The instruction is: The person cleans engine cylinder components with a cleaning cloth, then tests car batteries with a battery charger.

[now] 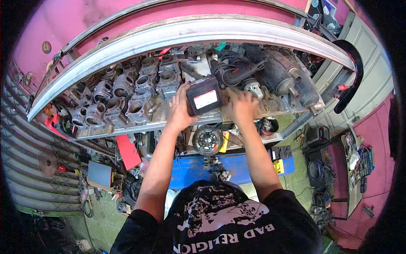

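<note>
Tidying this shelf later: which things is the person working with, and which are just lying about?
In hand: battery, gripped by left hand; right hand beside it.
Lying about: engine cylinders, power tool, mufflers, wheel below the shelf.

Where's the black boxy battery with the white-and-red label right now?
Head view, centre: the black boxy battery is at the metal shelf front, gripped by the left hand, right hand beside it, right of the grey engine cylinders.

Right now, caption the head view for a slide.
Left hand holds a black boxy battery with white-and-red label on a metal shelf, right hand beside it, grey engine cylinders alongside.
</note>
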A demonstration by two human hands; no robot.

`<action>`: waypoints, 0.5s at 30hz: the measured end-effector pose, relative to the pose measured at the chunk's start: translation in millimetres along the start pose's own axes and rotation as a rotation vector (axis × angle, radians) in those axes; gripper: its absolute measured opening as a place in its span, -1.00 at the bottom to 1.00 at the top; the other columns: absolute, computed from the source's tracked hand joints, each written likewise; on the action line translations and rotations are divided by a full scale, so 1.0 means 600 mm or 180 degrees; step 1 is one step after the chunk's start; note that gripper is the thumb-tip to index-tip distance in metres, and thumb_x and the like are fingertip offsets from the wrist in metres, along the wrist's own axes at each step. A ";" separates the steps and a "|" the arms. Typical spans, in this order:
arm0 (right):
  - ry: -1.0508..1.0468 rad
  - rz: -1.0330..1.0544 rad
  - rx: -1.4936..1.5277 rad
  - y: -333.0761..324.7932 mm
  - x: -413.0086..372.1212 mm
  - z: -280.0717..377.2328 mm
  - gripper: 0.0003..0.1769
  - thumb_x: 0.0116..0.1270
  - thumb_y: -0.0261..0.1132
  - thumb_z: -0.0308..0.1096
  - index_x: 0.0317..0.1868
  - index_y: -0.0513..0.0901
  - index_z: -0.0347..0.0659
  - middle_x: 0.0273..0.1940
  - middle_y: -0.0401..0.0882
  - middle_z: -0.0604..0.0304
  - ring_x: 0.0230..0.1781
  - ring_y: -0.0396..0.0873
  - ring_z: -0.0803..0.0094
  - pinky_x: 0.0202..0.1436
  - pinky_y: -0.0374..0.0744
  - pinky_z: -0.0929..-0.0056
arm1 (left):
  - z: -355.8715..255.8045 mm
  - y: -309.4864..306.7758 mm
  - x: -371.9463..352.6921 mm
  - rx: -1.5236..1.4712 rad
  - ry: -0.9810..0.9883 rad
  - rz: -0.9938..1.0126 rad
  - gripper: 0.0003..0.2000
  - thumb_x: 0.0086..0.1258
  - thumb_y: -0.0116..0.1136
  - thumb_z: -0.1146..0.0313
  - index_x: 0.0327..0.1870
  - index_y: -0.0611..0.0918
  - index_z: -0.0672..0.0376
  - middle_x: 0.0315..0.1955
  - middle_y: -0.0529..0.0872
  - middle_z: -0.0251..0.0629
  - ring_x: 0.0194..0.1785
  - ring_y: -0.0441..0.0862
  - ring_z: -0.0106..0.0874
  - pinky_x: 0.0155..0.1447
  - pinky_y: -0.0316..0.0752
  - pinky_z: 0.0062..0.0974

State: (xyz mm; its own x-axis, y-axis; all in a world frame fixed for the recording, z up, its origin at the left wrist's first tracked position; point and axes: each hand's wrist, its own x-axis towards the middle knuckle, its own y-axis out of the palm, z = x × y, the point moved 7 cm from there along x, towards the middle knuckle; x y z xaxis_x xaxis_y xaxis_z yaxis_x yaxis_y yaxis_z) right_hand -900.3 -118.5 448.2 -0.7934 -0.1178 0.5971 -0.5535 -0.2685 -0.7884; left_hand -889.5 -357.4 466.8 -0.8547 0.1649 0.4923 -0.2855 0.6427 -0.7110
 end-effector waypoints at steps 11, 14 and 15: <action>-0.0099 0.1431 0.1349 0.033 0.086 0.038 0.27 -0.06 0.74 -0.05 0.62 0.24 -0.13 0.37 0.52 -0.19 0.40 0.45 -0.15 0.47 0.32 -0.06 | 0.012 0.009 -0.015 0.0063 0.0579 -0.0133 0.17 -0.21 0.71 0.38 0.56 0.22 -0.03 0.60 0.27 -0.27 0.47 0.35 0.00 0.44 0.27 0.08; 0.0249 0.1040 0.1300 0.006 0.061 0.048 0.19 -0.17 0.77 -0.01 0.49 0.39 -0.12 0.25 0.64 -0.09 0.32 0.53 -0.06 0.39 0.35 -0.02 | 0.010 -0.003 -0.012 0.0175 0.0649 -0.0108 0.15 -0.18 0.70 0.36 0.56 0.22 -0.05 0.59 0.30 -0.33 0.44 0.36 0.00 0.45 0.24 0.08; 0.0365 0.0844 0.1224 -0.002 0.056 0.048 0.17 -0.20 0.78 0.00 0.45 0.43 -0.12 0.19 0.68 -0.07 0.28 0.55 -0.01 0.37 0.32 -0.01 | 0.005 -0.010 -0.007 0.0226 0.0664 -0.0106 0.14 -0.18 0.70 0.34 0.55 0.24 -0.04 0.60 0.29 -0.35 0.44 0.35 0.02 0.46 0.23 0.08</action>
State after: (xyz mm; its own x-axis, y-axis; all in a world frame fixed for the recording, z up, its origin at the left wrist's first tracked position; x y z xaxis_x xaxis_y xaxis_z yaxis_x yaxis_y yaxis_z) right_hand -919.0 -149.7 473.7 -0.9294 -0.1297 0.3455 -0.2115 -0.5801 -0.7866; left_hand -885.6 -364.1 467.5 -0.7381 0.3004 0.6041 -0.3483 0.5972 -0.7225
